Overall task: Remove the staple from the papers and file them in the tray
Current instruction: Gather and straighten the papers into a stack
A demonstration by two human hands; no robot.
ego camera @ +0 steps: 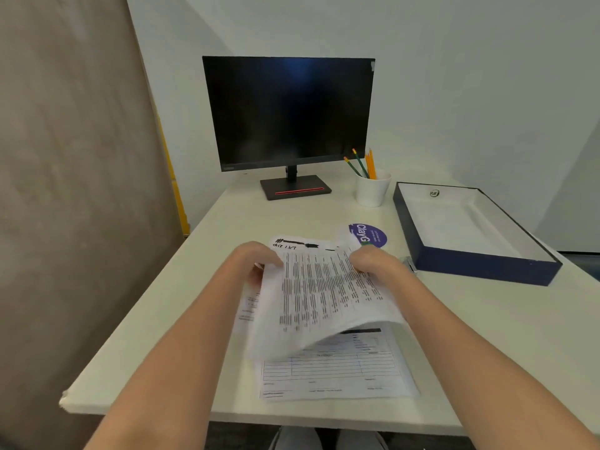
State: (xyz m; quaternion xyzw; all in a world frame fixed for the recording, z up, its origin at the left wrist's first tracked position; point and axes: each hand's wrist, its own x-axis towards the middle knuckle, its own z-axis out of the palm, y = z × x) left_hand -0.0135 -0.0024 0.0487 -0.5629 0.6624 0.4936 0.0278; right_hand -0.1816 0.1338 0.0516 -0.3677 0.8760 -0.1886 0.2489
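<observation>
Printed papers (319,293) lie in the middle of the white desk; the top sheet is lifted and curls up off a form sheet (334,375) beneath it. My left hand (259,263) grips the lifted sheet's far left corner. My right hand (373,261) holds its far right part, with something green just past my fingers. The staple is too small to see. A dark blue tray (487,266) with a white inside stands to the right. A small metal object (409,264) lies by the tray's near left corner.
A dark monitor (289,115) on a stand is at the back of the desk. A white cup of pencils (371,190) stands to its right. A purple round sticker (373,235) lies beyond the papers. A brown curtain (65,190) hangs on the left.
</observation>
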